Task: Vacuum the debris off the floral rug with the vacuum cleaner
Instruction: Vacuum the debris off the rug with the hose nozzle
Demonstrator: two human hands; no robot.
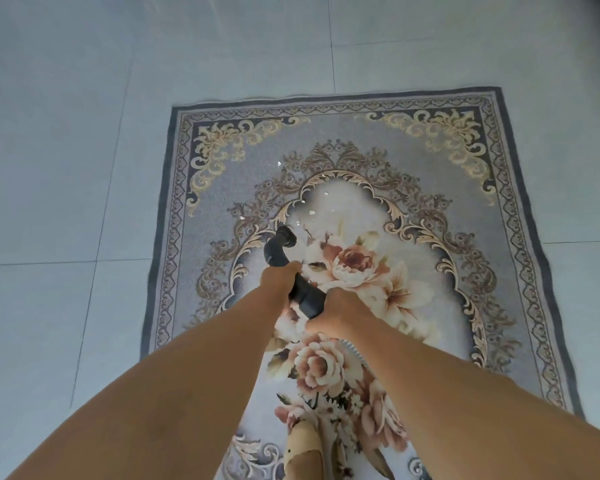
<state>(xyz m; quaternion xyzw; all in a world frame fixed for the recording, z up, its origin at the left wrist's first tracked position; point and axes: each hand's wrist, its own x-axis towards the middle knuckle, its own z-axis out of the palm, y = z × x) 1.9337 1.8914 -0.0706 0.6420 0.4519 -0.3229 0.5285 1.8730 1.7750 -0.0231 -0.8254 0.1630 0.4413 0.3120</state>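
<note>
Both the left hand (pixel 280 277) and right hand (pixel 340 311) grip the vacuum cleaner (pixel 293 271) mid-frame on the floral rug (pixel 430 209), its nozzle just short of the debris (pixel 311 213), so pushing forward looks next.

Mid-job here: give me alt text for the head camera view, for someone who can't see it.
Both hands grip a dark vacuum nozzle, left hand ahead of right hand, its round head on the floral rug. Small white debris bits lie just beyond it on the pale centre. Grey floor tiles surround the rug.
</note>
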